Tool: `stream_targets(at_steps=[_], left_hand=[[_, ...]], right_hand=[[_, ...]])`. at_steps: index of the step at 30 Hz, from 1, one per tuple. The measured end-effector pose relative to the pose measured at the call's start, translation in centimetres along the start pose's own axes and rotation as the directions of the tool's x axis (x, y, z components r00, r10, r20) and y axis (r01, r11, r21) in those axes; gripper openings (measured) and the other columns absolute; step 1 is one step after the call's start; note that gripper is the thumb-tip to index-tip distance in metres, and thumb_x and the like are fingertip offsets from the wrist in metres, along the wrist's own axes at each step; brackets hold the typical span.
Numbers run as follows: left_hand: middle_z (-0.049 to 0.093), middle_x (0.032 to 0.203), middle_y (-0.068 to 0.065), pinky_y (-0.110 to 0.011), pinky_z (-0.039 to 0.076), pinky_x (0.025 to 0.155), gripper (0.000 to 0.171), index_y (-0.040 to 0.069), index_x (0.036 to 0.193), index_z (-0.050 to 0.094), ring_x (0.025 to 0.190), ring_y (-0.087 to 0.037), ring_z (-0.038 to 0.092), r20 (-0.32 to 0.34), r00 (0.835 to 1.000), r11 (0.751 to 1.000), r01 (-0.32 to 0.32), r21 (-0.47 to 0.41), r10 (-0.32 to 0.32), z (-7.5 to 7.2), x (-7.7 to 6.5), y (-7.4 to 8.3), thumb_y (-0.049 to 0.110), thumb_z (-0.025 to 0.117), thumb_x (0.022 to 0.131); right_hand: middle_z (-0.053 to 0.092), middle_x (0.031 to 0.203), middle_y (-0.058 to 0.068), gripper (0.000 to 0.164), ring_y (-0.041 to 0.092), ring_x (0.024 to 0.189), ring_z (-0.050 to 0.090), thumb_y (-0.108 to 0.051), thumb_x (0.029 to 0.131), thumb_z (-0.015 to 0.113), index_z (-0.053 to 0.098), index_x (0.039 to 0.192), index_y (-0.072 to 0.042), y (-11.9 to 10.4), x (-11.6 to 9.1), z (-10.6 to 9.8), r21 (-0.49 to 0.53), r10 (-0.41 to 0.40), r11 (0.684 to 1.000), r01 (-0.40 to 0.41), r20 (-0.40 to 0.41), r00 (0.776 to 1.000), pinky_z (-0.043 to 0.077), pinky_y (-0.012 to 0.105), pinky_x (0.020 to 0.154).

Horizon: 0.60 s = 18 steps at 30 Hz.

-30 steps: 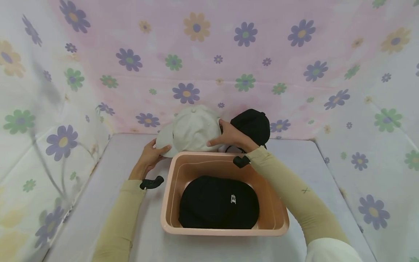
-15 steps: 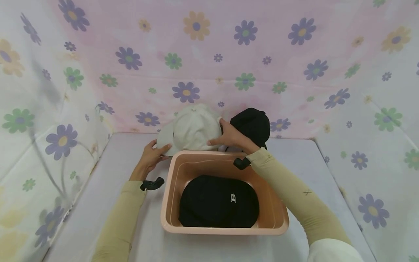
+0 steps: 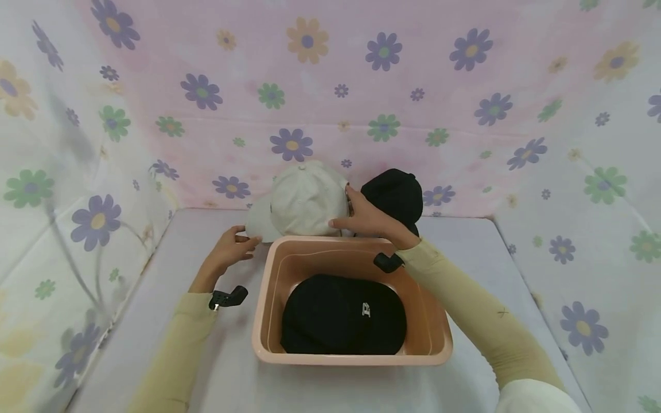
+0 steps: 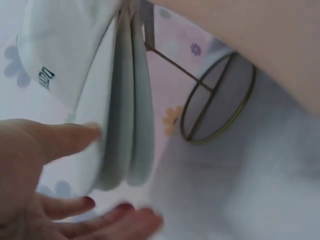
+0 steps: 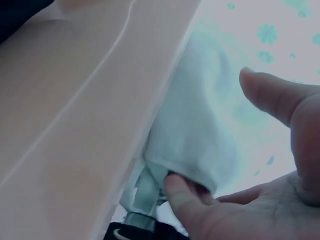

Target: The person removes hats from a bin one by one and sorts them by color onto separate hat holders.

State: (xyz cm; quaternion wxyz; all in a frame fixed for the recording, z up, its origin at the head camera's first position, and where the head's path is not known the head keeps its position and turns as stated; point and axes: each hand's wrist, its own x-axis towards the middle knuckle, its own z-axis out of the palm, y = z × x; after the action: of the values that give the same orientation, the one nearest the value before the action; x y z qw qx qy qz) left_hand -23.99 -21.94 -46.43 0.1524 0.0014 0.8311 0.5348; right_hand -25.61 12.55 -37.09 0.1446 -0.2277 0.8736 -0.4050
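A stack of white caps [image 3: 307, 198] stands behind the basin, nested one over another with three brims [image 4: 117, 145] showing in the left wrist view. My left hand [image 3: 227, 252] hovers at the brims, fingers spread and thumb close beside the nearest one. At the other end, my right hand [image 3: 369, 218] has its fingertips tucked under the back edge of the cap, as the right wrist view shows; its thumb stands away from the cloth. Right of the stack is a black cap [image 3: 395, 195], partly behind the right hand.
A peach plastic basin [image 3: 351, 359] sits in front of the caps, under the right forearm. Inside lies a black cap [image 3: 325, 315] with a white emblem. A wire stand with a ring base [image 4: 220, 135] shows beyond the brims. Flowered cloth walls [image 3: 330, 103] surround the table.
My left hand has let go of the brim and drawn back slightly left and down. The right hand keeps its place at the cap's back while its forearm shifts slightly right.
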Motion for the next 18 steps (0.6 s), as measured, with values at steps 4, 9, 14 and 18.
stream_targets(at_steps=[4,9,14,18], left_hand=[[0.035,0.15,-0.041,-0.061,0.045,0.105,0.072,-0.011,0.157,0.018,0.135,-0.054,0.043,0.006,0.999,0.961,-0.039,0.273,0.038,-0.4,-1.5,0.9,0.031,0.051,0.107],[0.038,0.152,-0.038,-0.066,0.042,0.105,0.059,-0.005,0.158,0.025,0.135,-0.056,0.043,0.017,0.986,0.902,-0.159,0.402,0.166,-0.8,-3.7,1.3,0.03,0.036,0.112],[0.031,0.16,-0.03,-0.067,0.03,0.114,0.061,0.0,0.159,0.029,0.144,-0.051,0.033,0.076,0.955,0.848,-0.289,0.444,0.286,-0.3,-6.6,2.1,0.039,0.035,0.112],[0.024,0.165,-0.025,-0.069,0.016,0.119,0.06,0.002,0.16,0.029,0.152,-0.048,0.018,0.125,0.939,0.815,-0.341,0.468,0.32,0.8,-8.7,3.2,0.036,0.038,0.112]], right_hand=[[0.001,0.167,0.018,0.1,0.033,0.152,0.013,-0.029,0.098,0.067,-0.005,0.162,-0.003,-1.4,-1.3,0.6,-0.081,0.052,0.995,-0.052,-0.002,0.999,0.027,0.051,0.122],[-0.006,0.168,0.016,0.098,0.037,0.152,0.007,-0.028,0.098,0.068,-0.001,0.163,-0.003,-3.1,-2.6,1.6,-0.156,0.025,0.987,-0.027,-0.013,1.0,0.023,0.056,0.122],[0.002,0.168,0.017,0.091,0.038,0.153,0.006,-0.026,0.098,0.069,0.009,0.163,-0.004,-4.8,-4.4,2.7,-0.197,-0.054,0.979,0.046,-0.038,0.998,0.019,0.062,0.122],[0.022,0.162,0.019,0.082,0.036,0.147,0.024,-0.025,0.097,0.07,0.023,0.161,-0.002,-5.3,-6.0,3.9,-0.233,-0.16,0.96,0.158,0.011,0.987,0.028,0.059,0.12]])
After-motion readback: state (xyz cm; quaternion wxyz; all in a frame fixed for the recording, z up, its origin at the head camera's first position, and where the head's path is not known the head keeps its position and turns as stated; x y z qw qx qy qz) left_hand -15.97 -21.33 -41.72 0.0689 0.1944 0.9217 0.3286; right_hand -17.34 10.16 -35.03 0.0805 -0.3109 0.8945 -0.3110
